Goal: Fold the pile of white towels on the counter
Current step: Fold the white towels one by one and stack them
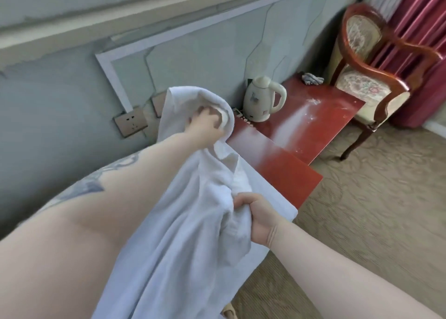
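Note:
A white towel (183, 222) hangs bunched between both hands, above the near end of a red counter (277, 159). My left hand (205, 123) grips its upper edge, raised toward the wall, with cloth draped over the fingers. Lower down, my right hand (255, 217) clutches a gathered fold of the same towel. More white cloth (270, 195) lies flat on the counter beneath the held towel, mostly hidden by it.
A cream electric kettle (263, 99) stands on the counter near the wall. A grey rag (312, 78) lies at the counter's far end. A wooden armchair (376, 72) stands beyond it by red curtains (420, 29). Wall sockets (131, 125) sit at left. Patterned carpet (362, 210) covers the floor.

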A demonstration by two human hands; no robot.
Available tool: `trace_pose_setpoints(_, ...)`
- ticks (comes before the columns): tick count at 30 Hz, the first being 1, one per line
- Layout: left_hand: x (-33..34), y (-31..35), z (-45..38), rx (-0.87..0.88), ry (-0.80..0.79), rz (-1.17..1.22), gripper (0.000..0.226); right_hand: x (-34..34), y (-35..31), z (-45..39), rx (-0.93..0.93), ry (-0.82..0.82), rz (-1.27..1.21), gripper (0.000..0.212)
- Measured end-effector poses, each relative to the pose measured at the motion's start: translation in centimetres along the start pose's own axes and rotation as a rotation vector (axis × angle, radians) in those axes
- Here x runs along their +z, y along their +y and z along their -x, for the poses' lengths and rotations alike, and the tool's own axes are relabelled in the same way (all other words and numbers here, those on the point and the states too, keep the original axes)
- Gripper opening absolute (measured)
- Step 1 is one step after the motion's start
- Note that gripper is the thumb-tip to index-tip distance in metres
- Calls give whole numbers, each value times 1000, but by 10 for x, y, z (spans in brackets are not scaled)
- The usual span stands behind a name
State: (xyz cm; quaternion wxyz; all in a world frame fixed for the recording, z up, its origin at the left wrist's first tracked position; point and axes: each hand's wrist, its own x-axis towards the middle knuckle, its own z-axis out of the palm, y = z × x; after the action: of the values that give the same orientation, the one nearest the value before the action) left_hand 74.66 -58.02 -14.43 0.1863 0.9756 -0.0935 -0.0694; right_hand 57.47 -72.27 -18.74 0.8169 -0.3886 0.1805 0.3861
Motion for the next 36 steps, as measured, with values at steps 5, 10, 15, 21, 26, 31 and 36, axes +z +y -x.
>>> trace_pose_setpoints(5, 87, -6, 17, -100, -292, 260, 56, -42, -20, -13, 50, 435, 84, 42)
trace_pose_setpoints(10, 122, -15, 56, -188, -362, 367, 42, -78, -19, -20, -54, 979, 762, 36)
trace_pose_setpoints(15, 128, 17, 111, -240, 171, 524, 34, -94, -37, -28, -137, 814, 564, 19)
trace_pose_setpoints(21, 182, 103, 170, -287, 17, 263, 67, -131, -89, -19, -77, 385, 289, 59)
trace_pose_setpoints(26, 213, 127, 169, -485, 165, 1, 100, -179, -93, -2, -205, 473, 914, 31)
trace_pose_setpoints(31, 227, 149, 176, -396, 339, -109, 50, -216, -37, 31, -252, 460, 1273, 27)
trace_pose_setpoints(36, 232, 156, 179, -812, 368, 27, 43, -227, -39, 26, 23, 286, 1230, 52)
